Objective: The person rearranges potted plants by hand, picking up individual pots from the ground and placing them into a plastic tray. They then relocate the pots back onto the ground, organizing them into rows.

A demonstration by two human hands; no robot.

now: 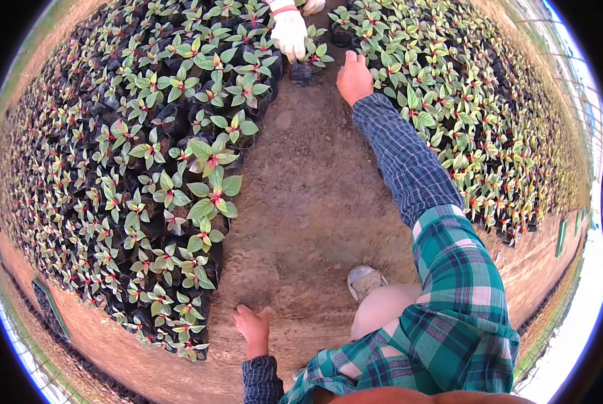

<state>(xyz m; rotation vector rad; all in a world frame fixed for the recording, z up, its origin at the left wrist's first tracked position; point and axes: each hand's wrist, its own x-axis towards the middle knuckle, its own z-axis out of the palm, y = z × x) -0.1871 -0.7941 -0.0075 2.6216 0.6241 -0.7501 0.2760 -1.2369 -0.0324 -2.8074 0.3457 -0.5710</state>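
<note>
The small potted plant [301, 74] sits at the far end of the bare soil path [301, 202], between the two big blocks of plants; its dark pot is under the fingertips of a co-worker's gloved hand [290, 35], and green leaves show just beside it. A second gloved hand [313, 7] shows partly at the top edge of my view. My right hand [354, 79] is stretched far forward, to the right of that pot and apart from it, right beside the edge of the right block of plants [449, 101]. Its grip has the fingers close together and bent; I can't tell whether they pinch anything. My left hand [251, 326] is low and near, over the path beside the near end of the left block of plants [173, 195]. Its grip is spread, thumb apart from the fingers, and I see nothing in it. Both blocks are packed with dark pots, their leaves green with reddish centres. Closer in, a green plaid sleeve [459, 269] over a dark blue checked one [409, 161] covers the right arm, and a light shoe [366, 281] rests on the soil.
</note>
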